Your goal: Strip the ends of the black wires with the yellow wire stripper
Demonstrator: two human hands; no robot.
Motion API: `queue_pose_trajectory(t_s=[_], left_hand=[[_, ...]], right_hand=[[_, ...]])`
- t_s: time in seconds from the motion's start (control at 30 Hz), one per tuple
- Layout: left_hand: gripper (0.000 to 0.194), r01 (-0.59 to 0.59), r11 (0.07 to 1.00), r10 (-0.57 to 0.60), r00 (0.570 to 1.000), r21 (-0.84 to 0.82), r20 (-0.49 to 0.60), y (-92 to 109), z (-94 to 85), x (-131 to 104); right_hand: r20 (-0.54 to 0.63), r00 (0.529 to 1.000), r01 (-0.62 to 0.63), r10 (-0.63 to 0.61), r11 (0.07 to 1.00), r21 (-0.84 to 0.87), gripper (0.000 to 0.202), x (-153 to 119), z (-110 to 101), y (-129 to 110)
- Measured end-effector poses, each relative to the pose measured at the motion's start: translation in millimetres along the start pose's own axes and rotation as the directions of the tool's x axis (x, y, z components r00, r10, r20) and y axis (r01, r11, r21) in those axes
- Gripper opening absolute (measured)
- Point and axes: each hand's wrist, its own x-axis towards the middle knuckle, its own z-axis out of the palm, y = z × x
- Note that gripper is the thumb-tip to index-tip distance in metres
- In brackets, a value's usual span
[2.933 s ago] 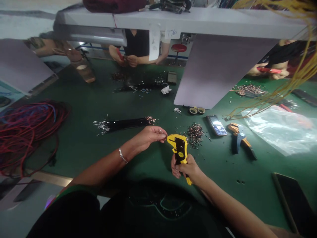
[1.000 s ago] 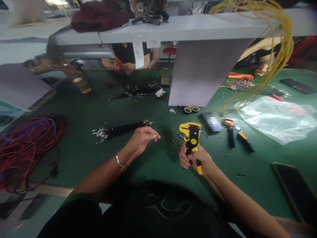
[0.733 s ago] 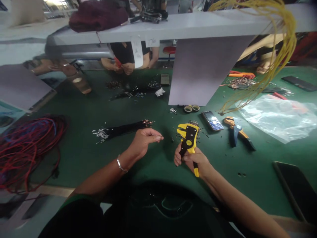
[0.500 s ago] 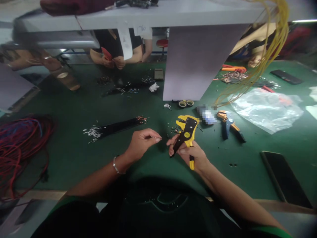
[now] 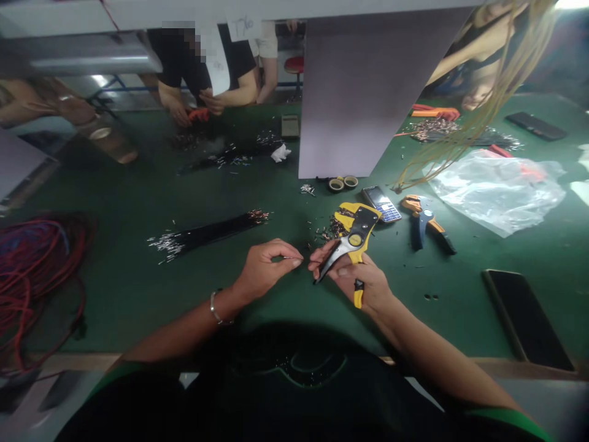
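My left hand (image 5: 271, 265) pinches a thin, small piece, probably a wire end, between thumb and forefinger; most of it is hidden. Just to its right, my right hand (image 5: 356, 276) is wrapped round the handles of a yellow and black wire stripper (image 5: 356, 236), whose jaws point up and to the left. The fingertips of both hands are close, with a narrow gap between them. A bundle of black wires (image 5: 211, 233) with bare ends lies on the green table left of the tool. Small metal bits (image 5: 335, 228) are scattered behind the stripper's jaws.
Red cables (image 5: 41, 276) are heaped at the left. A keypad phone (image 5: 381, 204), a second stripper (image 5: 426, 222), a clear plastic bag (image 5: 499, 190) and a black phone (image 5: 527, 316) lie right. A grey panel (image 5: 363, 92) stands behind; people's hands are across the table.
The wire stripper has tilted to the right in my right hand, showing a silver part of its handle. The view has shifted slightly. My left hand keeps its pinch.
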Motion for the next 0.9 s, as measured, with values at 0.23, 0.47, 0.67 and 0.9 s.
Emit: queue_pose_trajectory(t_s=[0.23, 0.47, 0.67, 0.9], left_hand=[[0.005, -0.001, 0.999, 0.001, 1.0, 0.034, -0.007, 2.4, -1.1, 0.3], [0.011, 0.171, 0.984, -0.175, 0.98, 0.058, 0.093, 2.0, 0.2, 0.6], [0.015, 0.27, 0.963, -0.259, 0.938, -0.014, 0.23, 3.2, 3.1, 0.5], [0.011, 0.357, 0.934, -0.356, 0.934, -0.016, 0.035, 13.4, 1.7, 0.0]], right_hand=[[0.02, 1.0, 0.017, -0.016, 0.999, -0.047, 0.032, -0.3, -2.9, -0.6], [0.04, 0.999, -0.004, 0.006, 0.999, -0.054, 0.031, 1.0, -2.1, -1.4], [0.043, 0.999, -0.029, 0.032, 0.996, -0.082, 0.031, 1.0, -0.1, -0.3], [0.016, 0.998, -0.064, 0.067, 0.992, -0.112, 0.036, 1.4, -4.7, 6.1]])
